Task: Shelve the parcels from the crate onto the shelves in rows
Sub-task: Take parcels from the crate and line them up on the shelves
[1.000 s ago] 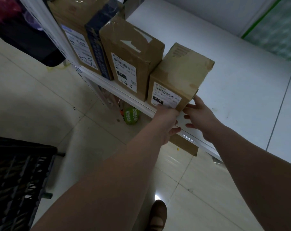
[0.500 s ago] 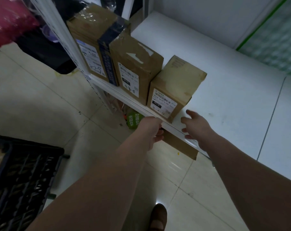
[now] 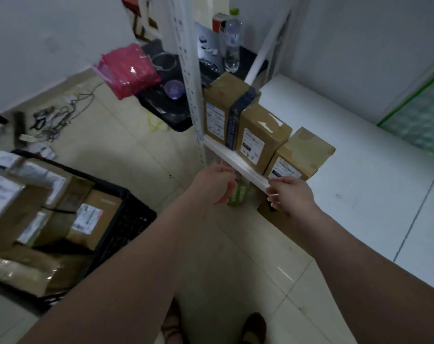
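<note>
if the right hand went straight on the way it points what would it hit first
Probably the front edge of the white metal shelf, just ahead of the right hand, though depth is unclear.

The middle box on the shelf carries a shipping label. Its printed lines and black bar are too blurred to read, but the handwritten figures beneath look like "4-3-2", and a pale arrow-shaped mark sits on its top. The left box has a white sticker with a handwritten scrawl at its foot, and the right box has a paper tag with fine print and a black bar, none of it legible. The labels on the parcels in the crate and the blue band on the bottle are also too blurred to read.
</note>
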A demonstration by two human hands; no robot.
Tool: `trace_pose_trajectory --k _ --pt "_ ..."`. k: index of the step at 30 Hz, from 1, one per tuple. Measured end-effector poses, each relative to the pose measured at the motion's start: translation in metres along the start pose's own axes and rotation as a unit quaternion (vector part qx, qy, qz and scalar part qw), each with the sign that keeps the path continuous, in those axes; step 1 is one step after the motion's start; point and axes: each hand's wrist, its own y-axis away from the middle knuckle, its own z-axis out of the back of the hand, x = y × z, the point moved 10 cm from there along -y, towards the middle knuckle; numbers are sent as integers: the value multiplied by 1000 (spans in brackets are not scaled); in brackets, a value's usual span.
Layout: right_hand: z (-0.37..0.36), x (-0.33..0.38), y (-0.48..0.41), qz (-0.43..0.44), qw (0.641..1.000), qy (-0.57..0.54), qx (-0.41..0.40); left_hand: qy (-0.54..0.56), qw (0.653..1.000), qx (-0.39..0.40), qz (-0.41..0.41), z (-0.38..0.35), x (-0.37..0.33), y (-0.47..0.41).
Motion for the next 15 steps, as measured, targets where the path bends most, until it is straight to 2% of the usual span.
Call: trace_pose_trajectory --k 6,12,15 --pt "-59 38 67 27 999 -20 13 -36 999 4 -27 71 17 53" --pt "-143 38 134 17 999 -46 21 -66 995 23 -65 158 55 85" --pt "-222 22 169 -6 998 -51 39 -120 991 6 -61 241 87 109"
